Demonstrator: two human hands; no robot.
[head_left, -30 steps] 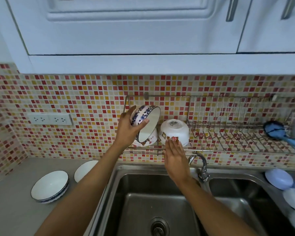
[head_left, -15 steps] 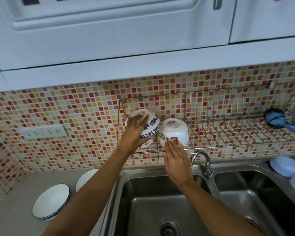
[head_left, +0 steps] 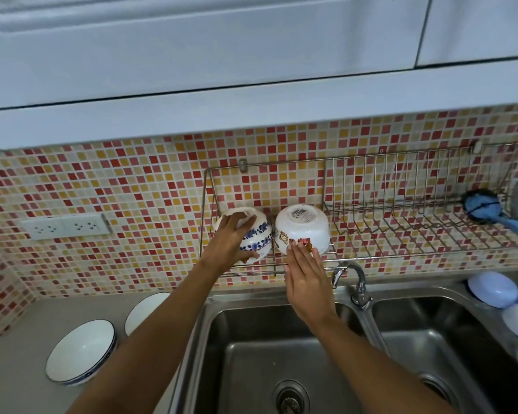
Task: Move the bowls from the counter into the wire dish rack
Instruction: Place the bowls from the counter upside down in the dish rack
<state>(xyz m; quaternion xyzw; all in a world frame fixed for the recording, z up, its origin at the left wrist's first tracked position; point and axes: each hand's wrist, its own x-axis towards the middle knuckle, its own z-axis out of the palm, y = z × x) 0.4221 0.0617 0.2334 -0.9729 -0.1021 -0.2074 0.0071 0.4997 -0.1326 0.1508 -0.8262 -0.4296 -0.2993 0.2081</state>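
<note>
With my left grip [head_left: 232, 245] clamped on the blue-patterned bowl [head_left: 256, 234], I seat it inverted in the wire dish rack [head_left: 401, 231] while my flat, unclasped right grip [head_left: 307, 279] steadies the white bowl [head_left: 302, 228].

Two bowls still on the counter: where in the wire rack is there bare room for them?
The wire dish rack is bare from the white cartoon bowl rightward to the blue brush. Its left end is crowded: the left hand holds the blue-patterned bowl touching the white one, with the right hand at its front.
</note>
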